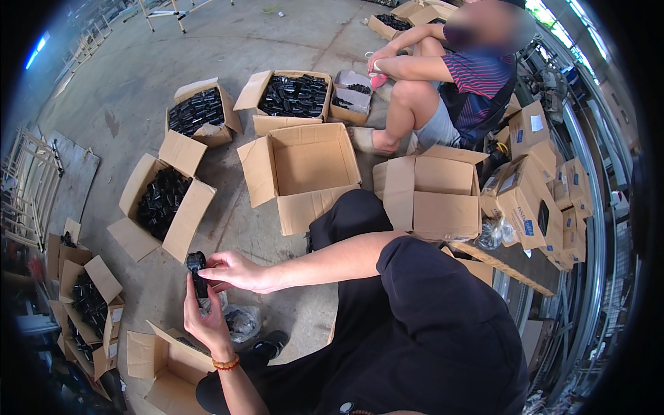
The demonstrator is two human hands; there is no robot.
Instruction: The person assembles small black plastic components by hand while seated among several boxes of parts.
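A small black plastic part (196, 263) with a rounded upper end is held up in front of me between both hands. My left hand (202, 319), with a beaded bracelet at the wrist, grips it from below with the fingers closed. My right hand (238, 271) reaches across and pinches its side with thumb and fingers. Part of the piece is hidden behind the fingers. Under my hands a clear plastic bag (242, 322) lies on the floor. Just beyond them stands an open carton (185, 223) with many similar black parts inside.
Ahead stands an open carton (315, 162) with a bare inside; another open carton (446, 214) is to its right. More cartons of black parts stand at the back (294, 95) and left (111, 304). A person (449, 83) sits at the far right, near stacked boxes (529, 200).
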